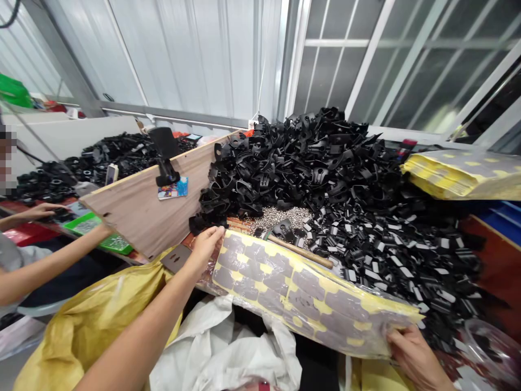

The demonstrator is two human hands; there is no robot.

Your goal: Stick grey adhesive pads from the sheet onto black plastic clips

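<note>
In the head view, the left hand (207, 245), at centre, and the right hand (415, 348), lower right, grip opposite ends of a glossy yellow-and-grey sheet (301, 296) spanning the lower centre. Black plastic parts (301, 157) heap beyond it; at left, a co-worker's arm (52, 267) meets a green tray (127, 250).

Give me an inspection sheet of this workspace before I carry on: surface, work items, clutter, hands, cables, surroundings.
Surface: reddish tabletop, largely covered.
Job's things: yellow-and-gray sheet with clear plastic over it, stretched between both hands.
Clutter: heaped black parts; small shiny pieces; wooden handle behind the sheet; yellow-and-gray pack at far right.
Hands: left hand pinches the sheet's upper left corner; right hand grips its right end.
Cables: thin cord hanging by the wall, its purpose unclear.
Surroundings: wooden divider; co-worker's forearm at left; ribbed wall; window.
</note>
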